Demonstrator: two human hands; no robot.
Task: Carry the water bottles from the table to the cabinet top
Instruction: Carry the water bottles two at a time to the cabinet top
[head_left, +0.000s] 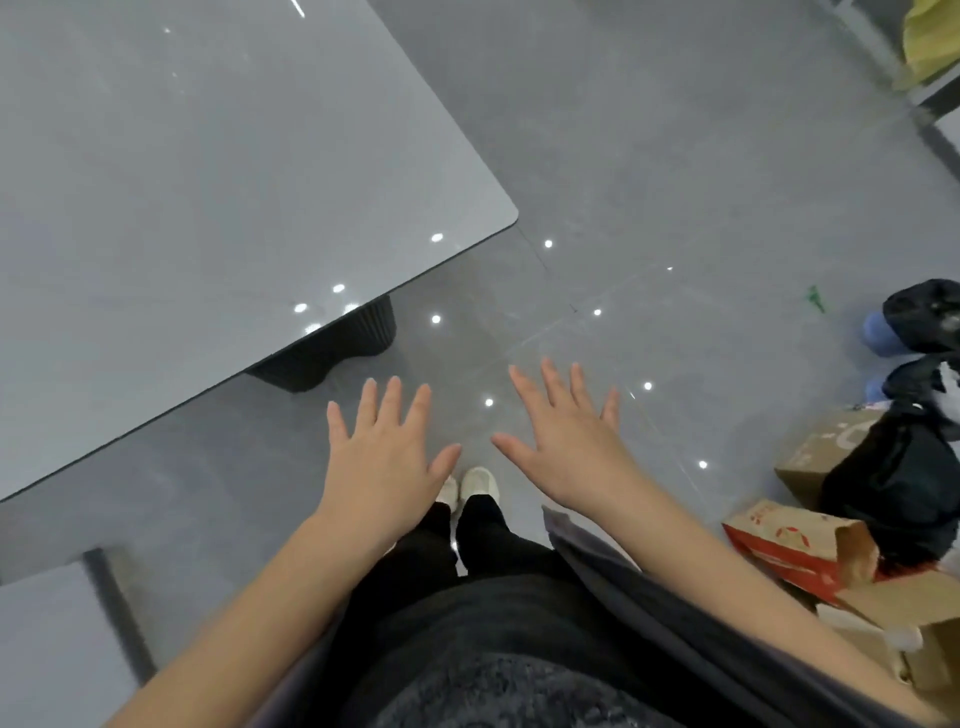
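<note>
Black trousers and pale shoes (479, 486) show beneath two bare hands held palm-down over the glossy grey tiled floor (675, 156): left hand (384, 457) and right hand (566, 441), fingers spread wide, holding nothing. Beyond, the shiny grey round-cornered table (208, 182) shows no water bottles; no cabinet is visible. Probably between carries; next calls for finding a bottle.

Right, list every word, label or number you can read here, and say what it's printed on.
Nothing reads clearly.
Red-and-white cardboard box: small red characters by its upper edge, too blurred to read.
Brown cardboard box behind it: pale marks, too blurred to read.
Glossy grey table: no text.
</note>
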